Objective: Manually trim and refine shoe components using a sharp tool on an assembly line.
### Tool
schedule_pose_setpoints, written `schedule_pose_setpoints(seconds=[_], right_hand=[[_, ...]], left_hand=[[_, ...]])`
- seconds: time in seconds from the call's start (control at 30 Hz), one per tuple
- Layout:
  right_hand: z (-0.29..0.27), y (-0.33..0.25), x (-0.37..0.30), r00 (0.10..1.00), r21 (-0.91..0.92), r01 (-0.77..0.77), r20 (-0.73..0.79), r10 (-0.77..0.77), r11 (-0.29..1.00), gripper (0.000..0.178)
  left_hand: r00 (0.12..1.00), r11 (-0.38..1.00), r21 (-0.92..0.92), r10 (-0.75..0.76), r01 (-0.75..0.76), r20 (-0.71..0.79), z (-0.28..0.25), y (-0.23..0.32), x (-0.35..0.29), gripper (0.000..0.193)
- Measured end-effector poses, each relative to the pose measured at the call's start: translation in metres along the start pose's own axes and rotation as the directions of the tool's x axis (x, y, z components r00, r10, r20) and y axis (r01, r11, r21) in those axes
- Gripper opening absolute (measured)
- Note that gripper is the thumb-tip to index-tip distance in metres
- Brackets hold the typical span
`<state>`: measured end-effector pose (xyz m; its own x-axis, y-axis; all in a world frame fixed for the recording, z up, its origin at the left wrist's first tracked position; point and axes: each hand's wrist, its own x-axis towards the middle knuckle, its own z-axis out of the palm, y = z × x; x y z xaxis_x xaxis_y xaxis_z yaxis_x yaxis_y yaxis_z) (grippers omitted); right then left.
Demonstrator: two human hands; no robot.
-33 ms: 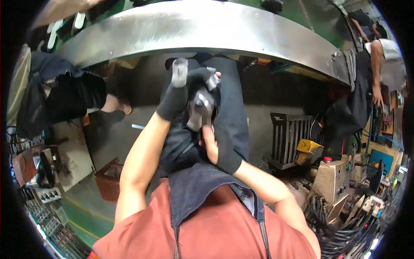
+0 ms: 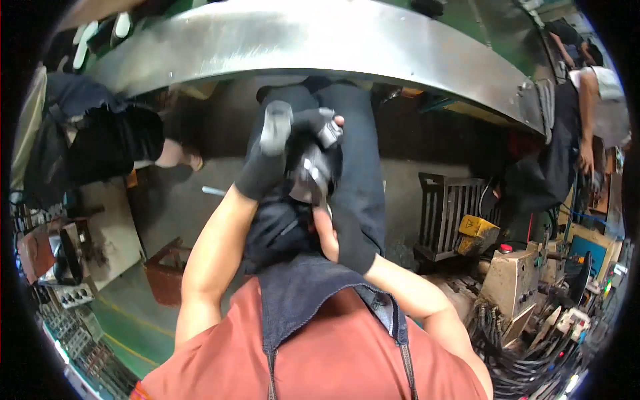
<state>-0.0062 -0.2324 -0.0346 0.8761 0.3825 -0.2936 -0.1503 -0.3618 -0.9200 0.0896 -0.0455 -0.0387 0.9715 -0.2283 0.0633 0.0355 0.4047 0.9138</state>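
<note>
Left: brown stool (image 2: 162,287). Left hand (image 2: 288,139), dark-covered, clamped on far part of dark glossy object (image 2: 308,181), blurred, above lap (image 2: 360,143). Right hand (image 2: 341,235) touching object's near end; cannot tell if clamped. Right: slatted rack (image 2: 438,217), yellow box (image 2: 477,233) beside it.

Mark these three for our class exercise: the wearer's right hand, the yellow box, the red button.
Right hand (image 2: 343,237), head view: middle of the hand.
Yellow box (image 2: 477,228), head view: its upper side.
Red button (image 2: 506,248), head view: its cap.
</note>
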Motion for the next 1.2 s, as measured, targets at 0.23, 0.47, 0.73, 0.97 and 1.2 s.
schedule_pose_setpoints(seconds=[0.23, 0.47, 0.73, 0.97, 1.2], right_hand=[[-0.051, 0.044, -0.060, 0.734, -0.178, 0.558, 0.562, -0.381, 0.810, 0.034], [-0.063, 0.041, -0.054, 0.716, -0.238, 0.570, 0.613, -0.333, 0.787, 0.035], [-0.066, 0.033, -0.044, 0.709, -0.094, 0.482, 0.627, -0.324, 0.871, 0.033], [-0.071, 0.026, -0.033, 0.694, -0.095, 0.468, 0.655, -0.298, 0.879, 0.033], [-0.075, 0.052, -0.038, 0.716, -0.034, 0.439, 0.617, -0.327, 0.898, 0.045]], left_hand=[[0.980, 0.857, 0.483, -0.117, 0.180, -0.158, 0.076, 0.036, -0.114, 0.087], [0.975, 0.843, 0.522, -0.013, 0.129, -0.220, 0.082, 0.026, -0.101, 0.067], [0.945, 0.832, 0.523, -0.003, 0.185, -0.328, 0.089, 0.025, -0.098, 0.055], [0.925, 0.862, 0.464, -0.014, 0.203, -0.379, 0.089, 0.019, -0.096, 0.052], [0.969, 0.881, 0.460, 0.007, 0.111, -0.248, 0.071, 0.005, -0.103, 0.083]])
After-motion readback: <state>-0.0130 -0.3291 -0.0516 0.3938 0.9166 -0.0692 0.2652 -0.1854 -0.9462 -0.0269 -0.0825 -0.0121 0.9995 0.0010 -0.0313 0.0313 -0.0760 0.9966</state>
